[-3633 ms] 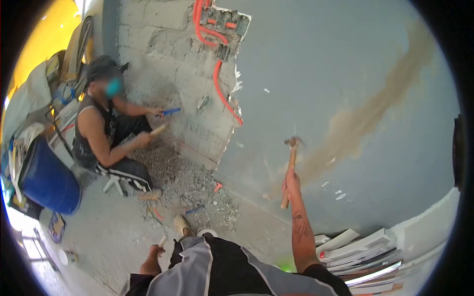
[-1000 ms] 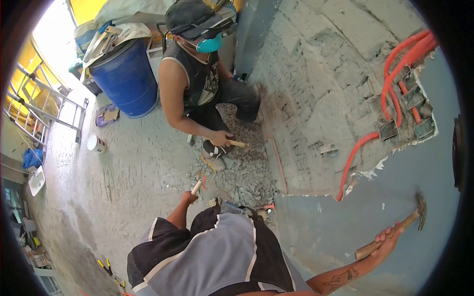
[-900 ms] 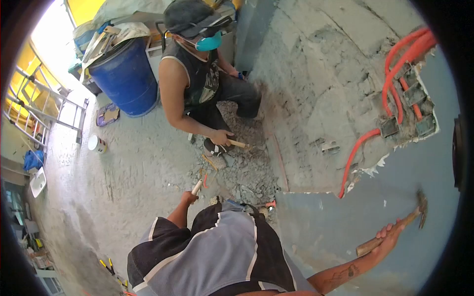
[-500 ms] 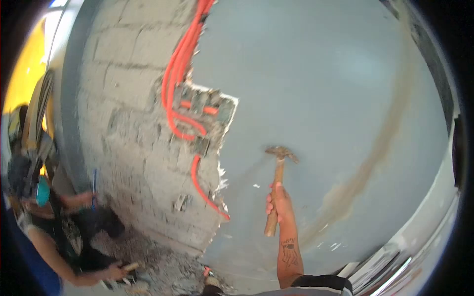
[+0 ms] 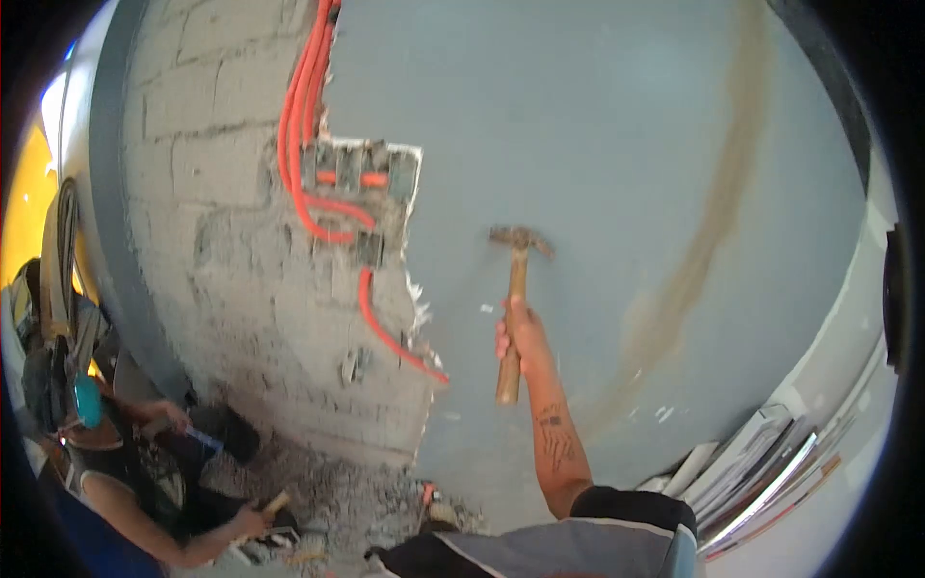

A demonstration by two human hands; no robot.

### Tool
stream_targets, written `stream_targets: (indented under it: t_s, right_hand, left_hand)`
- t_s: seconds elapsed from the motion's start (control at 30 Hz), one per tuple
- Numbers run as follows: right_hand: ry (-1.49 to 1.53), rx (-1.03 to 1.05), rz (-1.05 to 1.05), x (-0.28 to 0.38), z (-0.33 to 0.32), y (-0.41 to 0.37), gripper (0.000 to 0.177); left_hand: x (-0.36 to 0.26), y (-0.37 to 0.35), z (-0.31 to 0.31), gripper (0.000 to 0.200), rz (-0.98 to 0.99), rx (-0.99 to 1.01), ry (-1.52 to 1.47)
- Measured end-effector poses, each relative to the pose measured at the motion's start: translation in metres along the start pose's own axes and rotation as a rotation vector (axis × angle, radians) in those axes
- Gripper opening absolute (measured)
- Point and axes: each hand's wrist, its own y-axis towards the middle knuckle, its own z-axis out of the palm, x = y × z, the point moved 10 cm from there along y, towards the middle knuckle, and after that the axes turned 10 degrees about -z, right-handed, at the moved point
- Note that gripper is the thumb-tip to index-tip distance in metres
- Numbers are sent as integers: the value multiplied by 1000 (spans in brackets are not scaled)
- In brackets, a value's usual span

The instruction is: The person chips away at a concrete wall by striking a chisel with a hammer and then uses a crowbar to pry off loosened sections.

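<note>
Hammer (image 5: 517,279) moved up-left; fingers (image 5: 502,339) of right hand (image 5: 523,337) wrap its handle.

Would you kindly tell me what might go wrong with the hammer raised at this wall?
1. The hammer in the right hand is raised close to the orange conduits; a stray blow might crack them.
2. Chips from the grey wall could fly toward the person crouched at lower left.
3. The hand is bare, so flying fragments might cut it.
</note>
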Motion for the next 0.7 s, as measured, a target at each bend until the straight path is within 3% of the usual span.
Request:
stream_targets:
  t_s: [0.17, 0.2, 0.23, 0.27, 0.3, 0.33, 0.43, 0.7]
  right_hand:
    - [-193, -94, -21, -20, -30, 18, 36]
    - [-126, 2, 8, -21, -21, 21, 42]
    - [-119, -12, 27, -16, -18, 18, 43]
    - [-146, 6, -29, -9, -14, 17, 43]
    - [-152, 0, -15, -9, -14, 18, 42]
    - [-118, 15, 4, -12, -16, 24, 43]
    - [-51, 72, 19, -16, -7, 24, 44]
    - [-128, 85, -28, -1, -4, 14, 45]
  left_hand:
    - [228, -58, 8, 22, -194, 160, -174]
    - [237, -70, 5, 24, -216, 120, -84]
    - [252, -74, 6, 26, -367, 51, 70]
    - [256, -83, -3, 29, -464, -30, 308]
    - [250, -103, -3, 33, -395, -4, 144]
    - [226, -137, -9, 36, -423, -26, 161]
    - [236, -153, -13, 35, -513, -55, 254]
    - [216, -181, -25, 37, -524, -24, 331]
